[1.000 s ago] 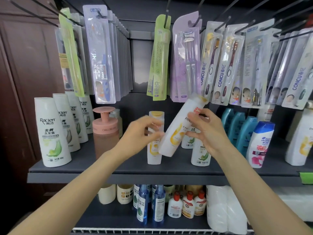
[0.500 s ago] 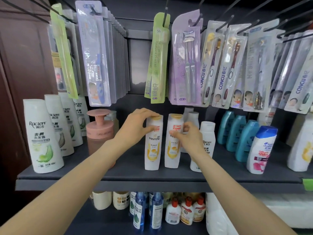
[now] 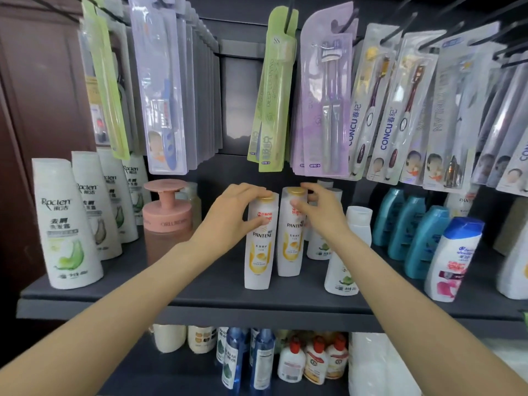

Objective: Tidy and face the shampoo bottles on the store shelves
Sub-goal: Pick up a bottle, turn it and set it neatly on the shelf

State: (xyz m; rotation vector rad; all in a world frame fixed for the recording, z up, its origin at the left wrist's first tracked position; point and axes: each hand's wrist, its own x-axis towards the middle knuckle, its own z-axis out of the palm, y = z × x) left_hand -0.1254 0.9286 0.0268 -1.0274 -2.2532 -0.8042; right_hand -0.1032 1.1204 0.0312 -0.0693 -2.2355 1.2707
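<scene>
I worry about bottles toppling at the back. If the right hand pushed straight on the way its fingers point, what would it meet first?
Probably the right-hand Pantene bottle, which the right hand already holds near its gold cap. Past it, white bottles stand behind, though depth there is unclear.

A dark grey store shelf [image 3: 200,298] is carrying rows of shampoo: white green-leaf bottles [image 3: 67,224] are lining its left end beside a pink pump bottle [image 3: 167,221]. Two white-and-gold bottles [image 3: 258,247] are standing upright side by side at the middle. Teal bottles [image 3: 411,230] and a white blue-capped bottle [image 3: 454,258] are filling the right side.
</scene>
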